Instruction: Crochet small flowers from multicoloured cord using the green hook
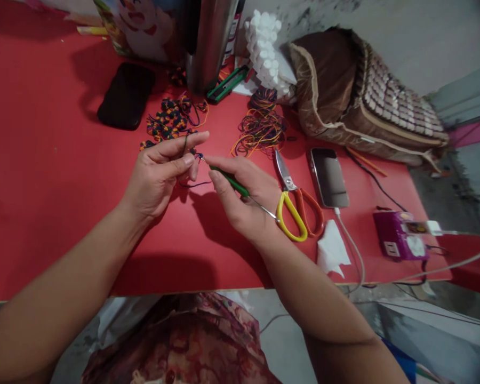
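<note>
My left hand (162, 170) hovers over the red table (44, 160), its thumb and fingers pinched on a small knotted bit of coloured thread (198, 156), with a dark strand hanging below it. My right hand (244, 194) is closed around a green-handled crochet hook (230, 181), whose tip touches the thread at my left fingertips. The hook's metal shaft sticks out behind my right hand.
Yellow-and-orange scissors (294, 200) lie just right of my right hand, then a phone (328, 176) on a cable and a purple power strip (400, 242). Small crocheted pieces (168, 120), a thread tangle (260, 125), a black pouch (126, 96), a steel flask (208, 45) and a brown bag (356, 90) sit farther back.
</note>
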### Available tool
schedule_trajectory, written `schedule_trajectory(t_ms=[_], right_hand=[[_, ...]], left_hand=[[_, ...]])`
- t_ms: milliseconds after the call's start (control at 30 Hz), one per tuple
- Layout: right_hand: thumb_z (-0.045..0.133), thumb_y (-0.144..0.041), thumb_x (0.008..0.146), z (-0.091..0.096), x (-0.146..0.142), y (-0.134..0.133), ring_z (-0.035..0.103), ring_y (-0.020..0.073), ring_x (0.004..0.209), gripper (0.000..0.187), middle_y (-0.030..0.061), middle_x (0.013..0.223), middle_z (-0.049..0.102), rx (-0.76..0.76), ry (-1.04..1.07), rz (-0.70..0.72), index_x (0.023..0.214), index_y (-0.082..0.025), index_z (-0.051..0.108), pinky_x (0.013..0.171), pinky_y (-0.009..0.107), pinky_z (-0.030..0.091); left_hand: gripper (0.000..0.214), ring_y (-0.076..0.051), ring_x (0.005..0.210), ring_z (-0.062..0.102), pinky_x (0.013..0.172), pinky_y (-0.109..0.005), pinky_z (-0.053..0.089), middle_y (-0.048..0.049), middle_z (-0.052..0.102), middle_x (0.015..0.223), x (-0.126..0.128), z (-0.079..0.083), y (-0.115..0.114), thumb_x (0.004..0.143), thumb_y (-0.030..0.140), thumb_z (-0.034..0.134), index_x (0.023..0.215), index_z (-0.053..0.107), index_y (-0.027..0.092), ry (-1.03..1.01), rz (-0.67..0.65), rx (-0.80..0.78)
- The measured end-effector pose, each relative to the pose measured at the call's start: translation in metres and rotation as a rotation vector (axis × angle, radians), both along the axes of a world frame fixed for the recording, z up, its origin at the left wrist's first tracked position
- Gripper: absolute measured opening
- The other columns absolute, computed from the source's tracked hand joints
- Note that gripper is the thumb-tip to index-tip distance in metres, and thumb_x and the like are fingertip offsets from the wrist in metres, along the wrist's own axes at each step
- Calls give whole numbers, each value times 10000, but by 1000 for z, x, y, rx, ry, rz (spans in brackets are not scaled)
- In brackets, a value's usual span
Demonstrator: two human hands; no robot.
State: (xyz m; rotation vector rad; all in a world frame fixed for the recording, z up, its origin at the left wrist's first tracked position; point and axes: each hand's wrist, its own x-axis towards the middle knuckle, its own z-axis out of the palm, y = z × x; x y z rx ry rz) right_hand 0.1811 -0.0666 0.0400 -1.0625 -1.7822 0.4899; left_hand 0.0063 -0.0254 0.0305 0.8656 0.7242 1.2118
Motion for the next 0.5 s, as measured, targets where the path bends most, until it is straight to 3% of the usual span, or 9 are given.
schedule_trajectory(t_ms=[133, 300, 400, 500], right_hand=[[735, -309, 1040, 4, 1, 1, 759, 191, 886, 156, 38, 1002, 855, -121, 151, 9, 1112, -277, 869, 857, 360, 619], [851, -382, 955, -1, 7, 8, 629, 136, 649, 125, -14, 720, 731, -330, 436, 76, 1015, -282, 896, 662, 307, 554], [896, -399, 904, -5, 11, 15, 458, 92, 503, 140, -44, 590, 601, -406, 579, 152, 968, -274, 905, 479, 255, 387], [904, -360, 880, -5, 13, 19, 309, 62, 442, 110, -62, 524, 507, -489, 674, 196, 913, -255, 904, 416, 232, 224]], left_hand=[[220, -77, 609, 506, 604, -257, 454, 6, 757, 789, -1, 3, 1, 832, 92, 779, 959, 897, 227, -13, 15, 4], [222, -71, 545, 464, 525, -217, 434, -23, 674, 655, -2, 4, 2, 761, 70, 750, 901, 895, 163, -89, -21, -35], [246, -68, 510, 452, 515, -210, 446, -12, 621, 612, -2, 6, 2, 724, 48, 726, 886, 884, 146, -107, -55, -95], [259, -54, 484, 450, 531, -198, 472, -18, 631, 622, -4, 8, 2, 732, 50, 688, 893, 877, 121, -137, -104, -171]])
